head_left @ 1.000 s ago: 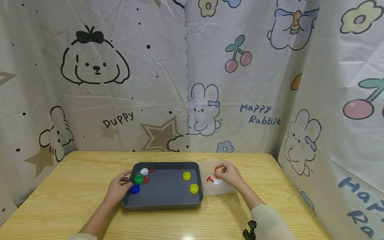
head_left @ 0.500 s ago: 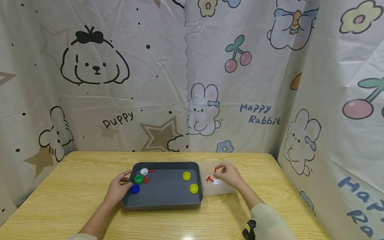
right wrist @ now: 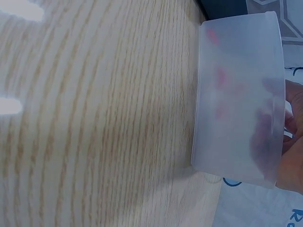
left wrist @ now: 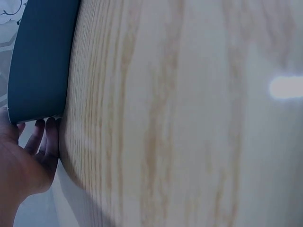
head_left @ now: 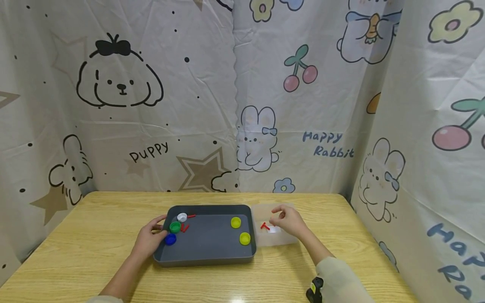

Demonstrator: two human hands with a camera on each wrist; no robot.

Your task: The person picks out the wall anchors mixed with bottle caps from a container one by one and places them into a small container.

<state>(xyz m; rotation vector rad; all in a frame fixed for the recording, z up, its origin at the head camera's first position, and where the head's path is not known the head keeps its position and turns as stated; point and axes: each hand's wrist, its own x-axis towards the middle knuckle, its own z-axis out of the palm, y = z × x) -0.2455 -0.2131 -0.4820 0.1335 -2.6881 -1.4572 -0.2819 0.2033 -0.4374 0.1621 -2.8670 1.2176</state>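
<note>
My left hand holds the left end of the dark grey tray, thumb at the rim and fingers against the outer wall. Inside, white, green and blue round caps line the left side, with short red sticks beside the green one and another red stick by the white one. My right hand hovers over the translucent box, thumb and index finger apart with nothing visible between them. Red sticks lie in that box; its wall blurs them in the right wrist view.
Two yellow caps sit at the tray's right side. Tray and box stand side by side on a wooden table. Patterned curtains hang behind and at the sides.
The upright red stick that my right thumb and index finger pinched is gone from between them. The right hand has barely moved; the left hand stays on the tray.
</note>
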